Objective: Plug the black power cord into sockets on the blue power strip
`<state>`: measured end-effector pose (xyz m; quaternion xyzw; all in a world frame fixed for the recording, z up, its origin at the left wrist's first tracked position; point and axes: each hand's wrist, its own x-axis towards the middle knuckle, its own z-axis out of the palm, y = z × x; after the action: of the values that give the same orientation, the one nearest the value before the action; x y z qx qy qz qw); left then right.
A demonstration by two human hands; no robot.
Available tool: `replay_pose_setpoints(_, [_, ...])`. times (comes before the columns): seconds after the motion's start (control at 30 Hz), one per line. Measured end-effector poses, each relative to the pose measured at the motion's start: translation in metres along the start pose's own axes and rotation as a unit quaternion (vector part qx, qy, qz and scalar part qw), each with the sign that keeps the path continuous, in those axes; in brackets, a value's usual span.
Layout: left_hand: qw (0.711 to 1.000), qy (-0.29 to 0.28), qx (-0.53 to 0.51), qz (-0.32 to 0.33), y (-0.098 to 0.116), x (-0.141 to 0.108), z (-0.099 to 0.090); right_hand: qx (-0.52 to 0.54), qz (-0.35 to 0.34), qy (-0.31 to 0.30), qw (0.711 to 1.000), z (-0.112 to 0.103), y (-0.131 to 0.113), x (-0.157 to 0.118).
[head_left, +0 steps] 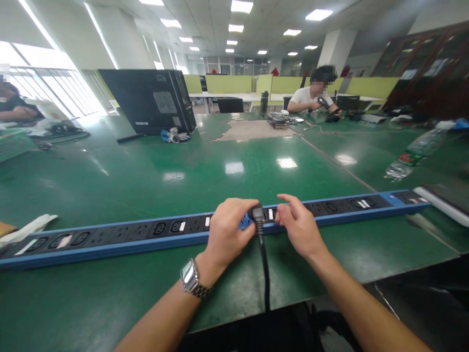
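A long blue power strip (pixel 146 245) with a black socket face lies across the green table in front of me. My left hand (pixel 230 226), wearing a metal watch (pixel 189 275), is closed around a black power plug (pixel 258 213) at the middle of the strip. The plug stands over the socket face; its prongs are hidden, so I cannot tell how deep it sits. From it a black cord (pixel 265 274) hangs toward the table's front edge. Just right of the plug, my right hand (pixel 298 227) is empty, index finger stretched out and the others curled, over the strip.
A black computer case (pixel 146 100) stands at the back left, gloves (pixel 175 136) beside it. A plastic bottle (pixel 417 151) is at the right. At the far side, a person (pixel 311 95) handles a tool. A white glove-like item (pixel 32 230) lies by the strip's left end.
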<state>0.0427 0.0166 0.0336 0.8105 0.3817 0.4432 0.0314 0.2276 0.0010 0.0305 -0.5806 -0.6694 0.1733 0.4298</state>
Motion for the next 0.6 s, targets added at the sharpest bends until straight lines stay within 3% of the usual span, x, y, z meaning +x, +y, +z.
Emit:
replay_pose_setpoints(0.07, [1.000, 0.008, -0.003, 0.029, 0.017, 0.019, 0.000, 0.013, -0.021, -0.075, 0.997, -0.021, -0.026, 0.006])
replay_pose_setpoints(0.13, [0.999, -0.028, -0.027, 0.034, 0.025, 0.033, -0.003, -0.037, -0.033, -0.069, 0.996, -0.050, -0.037, 0.019])
replay_pose_setpoints(0.2, [0.996, -0.087, -0.006, 0.016, 0.020, 0.035, -0.006, -0.091, 0.001, -0.074, 0.993, -0.080, -0.028, 0.034])
replay_pose_setpoints(0.3, [0.983, -0.150, 0.095, -0.054, -0.004, 0.015, -0.008, -0.120, 0.066, -0.162, 0.977, -0.108, 0.009, 0.050])
replay_pose_setpoints(0.43, [0.970, -0.155, 0.164, -0.087, -0.024, -0.017, 0.000, -0.103, 0.140, -0.169, 0.970, -0.106, 0.045, 0.050])
replay_pose_setpoints(0.6, [0.971, -0.142, 0.177, -0.072, -0.021, -0.021, 0.003, -0.074, 0.136, -0.228, 0.961, -0.075, 0.038, 0.046])
